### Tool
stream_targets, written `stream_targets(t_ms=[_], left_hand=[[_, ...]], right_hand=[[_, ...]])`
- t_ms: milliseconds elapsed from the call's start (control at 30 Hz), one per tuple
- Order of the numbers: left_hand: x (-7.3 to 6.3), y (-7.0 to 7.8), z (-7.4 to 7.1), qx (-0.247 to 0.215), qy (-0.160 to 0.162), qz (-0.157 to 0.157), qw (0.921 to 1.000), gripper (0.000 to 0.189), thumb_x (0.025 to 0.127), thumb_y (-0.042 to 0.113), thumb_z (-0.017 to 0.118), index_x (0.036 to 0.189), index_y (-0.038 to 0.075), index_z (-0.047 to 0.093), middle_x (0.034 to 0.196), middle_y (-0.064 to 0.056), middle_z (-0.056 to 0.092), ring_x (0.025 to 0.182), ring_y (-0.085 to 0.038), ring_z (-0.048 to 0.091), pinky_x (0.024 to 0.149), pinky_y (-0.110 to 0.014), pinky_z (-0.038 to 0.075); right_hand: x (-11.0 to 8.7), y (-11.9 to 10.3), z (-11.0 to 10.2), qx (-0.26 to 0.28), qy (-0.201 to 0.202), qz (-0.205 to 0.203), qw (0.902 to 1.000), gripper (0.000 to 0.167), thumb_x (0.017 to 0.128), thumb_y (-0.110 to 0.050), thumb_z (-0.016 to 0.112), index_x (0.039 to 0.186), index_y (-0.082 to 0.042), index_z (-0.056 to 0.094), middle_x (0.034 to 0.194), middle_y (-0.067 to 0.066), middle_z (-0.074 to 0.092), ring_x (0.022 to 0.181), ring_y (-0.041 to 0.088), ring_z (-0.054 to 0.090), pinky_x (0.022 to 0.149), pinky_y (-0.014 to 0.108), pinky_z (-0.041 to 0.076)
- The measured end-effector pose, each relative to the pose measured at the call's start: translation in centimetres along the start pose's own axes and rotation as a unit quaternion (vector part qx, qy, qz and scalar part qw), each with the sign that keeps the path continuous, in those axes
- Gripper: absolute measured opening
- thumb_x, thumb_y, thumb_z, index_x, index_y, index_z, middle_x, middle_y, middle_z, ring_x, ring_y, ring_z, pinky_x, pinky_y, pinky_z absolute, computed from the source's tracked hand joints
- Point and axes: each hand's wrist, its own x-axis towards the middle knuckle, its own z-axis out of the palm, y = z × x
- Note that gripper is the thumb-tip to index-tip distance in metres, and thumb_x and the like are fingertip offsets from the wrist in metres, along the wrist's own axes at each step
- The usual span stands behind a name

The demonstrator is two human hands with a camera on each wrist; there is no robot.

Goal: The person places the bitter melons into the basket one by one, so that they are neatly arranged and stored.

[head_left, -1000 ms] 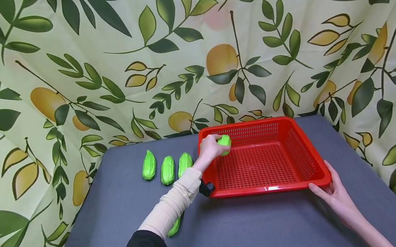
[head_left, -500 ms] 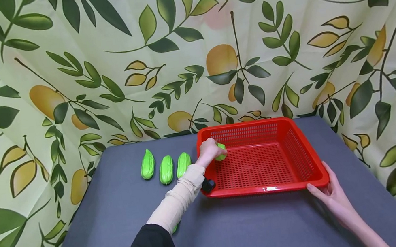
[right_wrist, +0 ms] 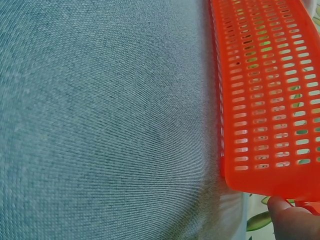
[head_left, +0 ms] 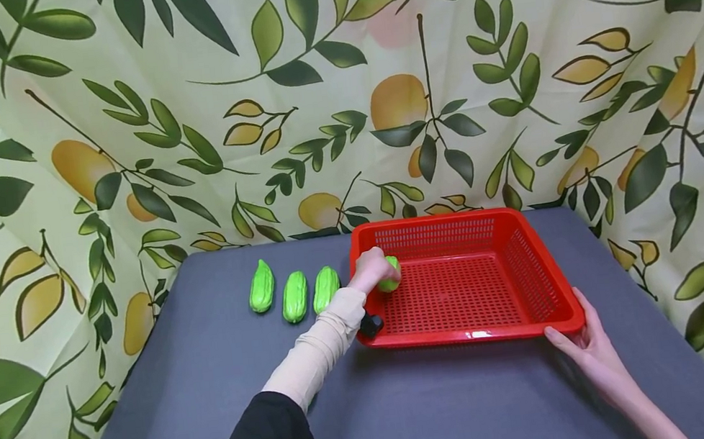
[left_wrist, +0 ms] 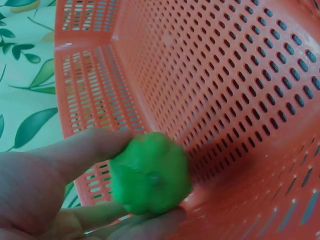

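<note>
My left hand (head_left: 374, 269) is over the left end of a red perforated plastic basket (head_left: 457, 338). Between thumb and fingers it grips a bright green ridged gourd (left_wrist: 150, 175), like a bitter melon, low inside the basket wall. In the left wrist view the gourd's rounded end faces the camera. My right hand (head_left: 591, 344) holds the basket's front right corner, its thumb (right_wrist: 292, 220) at the rim in the right wrist view. Three more green gourds lie in a row left of the basket: a pointed one (head_left: 261, 286), a middle one (head_left: 295, 297) and a right one (head_left: 326, 287) beside my left wrist.
The basket stands on a table with a grey-blue cloth (head_left: 452, 411). A curtain with leaves and fruit (head_left: 326, 106) hangs behind and around the table. A small black device (head_left: 370, 324) on my left wrist overlaps the basket's left front corner.
My left hand has moved slightly left and lower into the basket with the gourd. A gourd end seen below my left forearm is now hidden by the sleeve. The right hand keeps its hold.
</note>
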Motion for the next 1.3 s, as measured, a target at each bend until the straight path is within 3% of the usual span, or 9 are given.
stream_targets(t_ms=[267,467,667,800,1100,1300], left_hand=[[0.1,0.3,0.1,0.054,-0.037,0.008,0.9978,0.033,0.069,0.014,0.081,0.096,0.006,0.066,0.089,-0.004,0.063,0.07,-0.016,0.048,0.057,-0.022,0.04],[1.0,0.2,1.1,0.08,-0.05,0.008,0.9955,0.02,0.068,0.009,0.078,0.086,0.008,0.069,0.084,-0.004,0.065,0.063,-0.015,0.049,0.05,-0.024,0.043],[0.6,0.2,1.1,0.083,-0.049,0.008,0.9953,0.011,0.07,0.009,0.077,0.076,0.009,0.068,0.077,-0.002,0.063,0.061,-0.014,0.047,0.051,-0.023,0.043],[0.1,0.3,0.4,0.065,-0.043,0.015,0.9969,0.017,0.071,0.013,0.078,0.085,0.008,0.069,0.084,-0.003,0.066,0.063,-0.015,0.047,0.051,-0.022,0.041],[-1.0,-0.2,-1.8,-0.019,-0.038,0.067,0.9969,0.032,0.078,0.025,0.075,0.097,0.003,0.061,0.094,-0.01,0.064,0.075,-0.018,0.053,0.063,-0.025,0.044],[-2.3,-1.3,-2.9,-0.114,-0.034,0.085,0.9892,0.057,0.08,0.026,0.074,0.126,-0.001,0.056,0.125,-0.016,0.061,0.105,-0.025,0.061,0.089,-0.035,0.051]], right_hand=[[0.1,0.0,0.0,-0.011,0.004,0.013,0.9999,0.087,0.094,-0.006,0.055,0.153,-0.02,-0.007,0.154,0.013,0.01,0.111,-0.021,0.038,0.087,-0.004,0.034],[-0.1,0.1,0.4,-0.017,0.008,0.012,0.9997,0.087,0.093,-0.005,0.055,0.153,-0.015,-0.008,0.152,0.014,0.011,0.11,-0.022,0.038,0.086,-0.004,0.035],[-0.2,-0.2,0.6,-0.025,0.01,0.023,0.9994,0.087,0.094,-0.007,0.055,0.152,-0.015,-0.009,0.153,0.019,0.007,0.109,-0.022,0.038,0.085,-0.004,0.037],[-0.1,-0.6,0.5,-0.031,0.012,0.035,0.9989,0.088,0.094,-0.009,0.056,0.152,-0.016,-0.01,0.155,0.021,0.003,0.108,-0.022,0.036,0.085,-0.004,0.036],[-0.2,-0.5,0.5,-0.025,0.017,0.04,0.9987,0.088,0.094,-0.01,0.055,0.152,-0.018,-0.01,0.157,0.018,0.002,0.108,-0.023,0.035,0.085,-0.005,0.034],[-0.2,-0.3,0.5,-0.025,0.013,0.03,0.9991,0.087,0.094,-0.009,0.055,0.152,-0.015,-0.009,0.155,0.019,0.004,0.108,-0.023,0.036,0.085,-0.005,0.035]])
